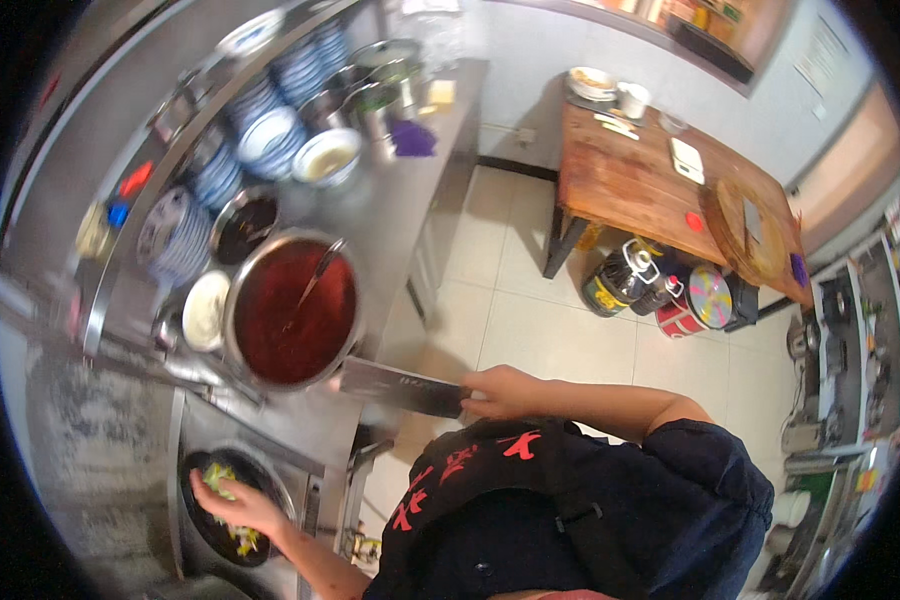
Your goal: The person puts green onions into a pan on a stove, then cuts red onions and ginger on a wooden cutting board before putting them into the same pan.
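Observation:
A broad-bladed cleaver [405, 390] is gripped by the handle in my right hand [502, 391], its blade held flat across my front and reaching towards the steel counter. My left hand [236, 504] is over a dark wok [195, 517] at the lower left. Chopped green-and-yellow vegetables [244, 541] lie in the wok. More green pieces [217, 477] show against my left fingers; whether the hand holds them or they lie beneath it is unclear. Beyond the blade stands a large steel pot [229, 330] of dark red liquid [285, 315], with a ladle [321, 271] in it.
Stacked bowls [270, 142], plates [176, 236], a bowl of dark sauce [246, 225] and a white bowl [206, 311] crowd the counter [390, 225]. Across the tiled floor [532, 322], a wooden table [630, 176] bears a round chopping board [727, 225] with another cleaver [752, 221]. Oil jugs [615, 281] stand beneath.

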Demonstrator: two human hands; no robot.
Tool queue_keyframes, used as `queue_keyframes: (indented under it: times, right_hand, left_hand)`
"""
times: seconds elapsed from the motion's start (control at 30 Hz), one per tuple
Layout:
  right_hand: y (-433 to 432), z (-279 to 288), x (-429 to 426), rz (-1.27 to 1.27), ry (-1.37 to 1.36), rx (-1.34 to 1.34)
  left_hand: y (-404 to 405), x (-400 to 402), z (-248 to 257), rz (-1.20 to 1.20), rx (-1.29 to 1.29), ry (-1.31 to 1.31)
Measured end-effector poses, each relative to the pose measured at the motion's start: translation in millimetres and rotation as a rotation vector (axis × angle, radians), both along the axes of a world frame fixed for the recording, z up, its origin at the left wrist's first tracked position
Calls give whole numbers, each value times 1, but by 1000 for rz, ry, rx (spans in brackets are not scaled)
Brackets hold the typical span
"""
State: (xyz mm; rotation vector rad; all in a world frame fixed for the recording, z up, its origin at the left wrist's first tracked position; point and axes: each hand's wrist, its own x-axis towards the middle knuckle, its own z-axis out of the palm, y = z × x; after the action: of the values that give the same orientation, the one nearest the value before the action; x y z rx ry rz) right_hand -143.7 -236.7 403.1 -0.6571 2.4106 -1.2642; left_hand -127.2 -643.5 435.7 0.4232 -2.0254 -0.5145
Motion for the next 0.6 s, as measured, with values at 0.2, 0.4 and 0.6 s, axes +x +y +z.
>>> queue_keyframes:
  times: [0.2, 0.4, 0.6]
  right_hand:
    - [132, -7, 25, -560, -71, 36]
    - [257, -41, 17, -1034, -325, -101]
    - [377, -124, -15, -1279, 241, 295]
  left_hand:
    - [226, -90, -21, -720, -15, -65]
    - [365, -152, -35, -1101, 76, -209]
    - [455, -214, -48, -1335, 84, -279]
